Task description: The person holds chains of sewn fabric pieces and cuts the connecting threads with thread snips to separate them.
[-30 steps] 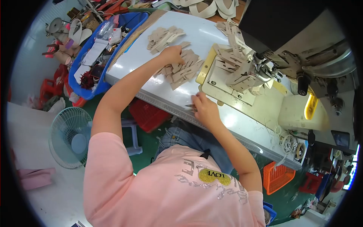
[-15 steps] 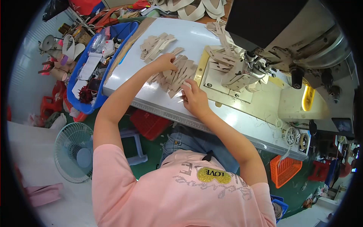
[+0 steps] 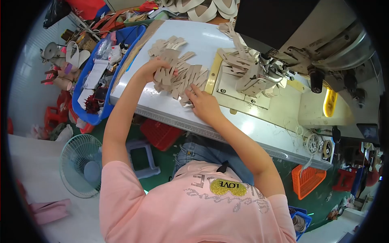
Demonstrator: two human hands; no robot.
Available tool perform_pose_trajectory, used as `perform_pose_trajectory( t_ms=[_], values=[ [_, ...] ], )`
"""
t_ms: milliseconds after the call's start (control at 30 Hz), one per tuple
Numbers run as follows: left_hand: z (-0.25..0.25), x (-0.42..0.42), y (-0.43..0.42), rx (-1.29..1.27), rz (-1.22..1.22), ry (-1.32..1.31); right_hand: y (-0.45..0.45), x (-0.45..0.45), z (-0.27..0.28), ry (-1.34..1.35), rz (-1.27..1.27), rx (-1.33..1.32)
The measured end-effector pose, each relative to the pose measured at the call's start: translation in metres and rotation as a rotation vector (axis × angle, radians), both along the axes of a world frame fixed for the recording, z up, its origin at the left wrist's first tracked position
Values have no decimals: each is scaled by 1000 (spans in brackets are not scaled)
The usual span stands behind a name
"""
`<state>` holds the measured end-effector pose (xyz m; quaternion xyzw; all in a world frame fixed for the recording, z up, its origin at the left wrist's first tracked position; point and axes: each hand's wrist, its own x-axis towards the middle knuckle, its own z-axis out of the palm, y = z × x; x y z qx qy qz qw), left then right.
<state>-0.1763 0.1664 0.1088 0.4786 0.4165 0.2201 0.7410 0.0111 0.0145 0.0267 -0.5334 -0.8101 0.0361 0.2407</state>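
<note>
A loose pile of short beige strips point(image 3: 195, 76), some with slits, lies on the white sewing table point(image 3: 137, 87). At its left side my left hand point(image 3: 152, 69) is closed around a bunch of beige strips, which stick out above and below the fingers. My right hand point(image 3: 206, 106) is at the near right edge of the pile, its bent fingers closed on the ends of some strips. Behind my left hand another heap of beige strips point(image 3: 168, 42) touches or nearly touches the pile; I cannot tell which.
A sewing machine point(image 3: 259, 77) stands at right, with more strips beside its needle area. A blue basket point(image 3: 92, 117) of odds and ends sits against the table's left side. A fan point(image 3: 83, 166), a red crate point(image 3: 160, 133) and an orange basket point(image 3: 308, 182) are lower down.
My left hand has moved left and slightly down, with a bunch of strips now in its fingers. My right hand has shifted left against the pile's edge.
</note>
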Motion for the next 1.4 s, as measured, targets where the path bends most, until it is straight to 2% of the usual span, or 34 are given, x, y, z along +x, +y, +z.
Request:
perform_pose_trajectory(
  t_ms=[100,200,300,400,433,533,633,733,833,933,967,1033,1067,1133,1233,1267,1333,1367,1400],
  values=[
    [-5,3,-24,0,38,-184,-1,2,6,61,16,-36],
    [-11,28,-64,60,66,-309,-3,13,10,692,3,-87],
    [-24,60,-92,14,128,-386,1,38,-6,1139,-170,-242],
    [-49,94,-106,-122,29,-438,-11,62,4,1288,-163,-160],
    [-60,106,-111,-150,2,-453,-20,63,24,1505,-171,-279],
    [-79,137,-131,-225,-41,-505,-35,88,23,1278,-312,-443],
    [-77,156,-143,-237,-64,-586,-50,91,30,1282,-404,-321],
    [-75,166,-152,-285,106,-509,-53,102,1,996,-414,4],
    [-57,169,-155,-365,246,-520,-66,108,9,1329,-468,49],
    [-81,159,-147,-189,16,-529,-87,122,52,1514,-430,-245],
    [-80,160,-148,-149,-17,-535,-93,126,66,1637,-293,-361],
    [-77,162,-151,-71,-93,-544,-92,128,70,1545,-287,-444],
    [-77,165,-153,-99,-47,-485,-90,131,71,1497,-282,-482],
    [-78,173,-162,-150,49,-366,-78,123,54,1358,-451,-341],
    [-77,178,-171,-122,0,-345,-74,108,45,1472,-499,-289],
    [-78,177,-174,-118,-10,-334,-73,104,40,1399,-508,-215],
    [-81,176,-175,-197,-5,-407,-71,96,28,1255,-526,-66],
    [-82,175,-175,-225,-2,-434,-73,92,30,1312,-536,-114],
    [-81,176,-175,-253,-2,-462,-73,87,29,1238,-549,-28]
  ],
)
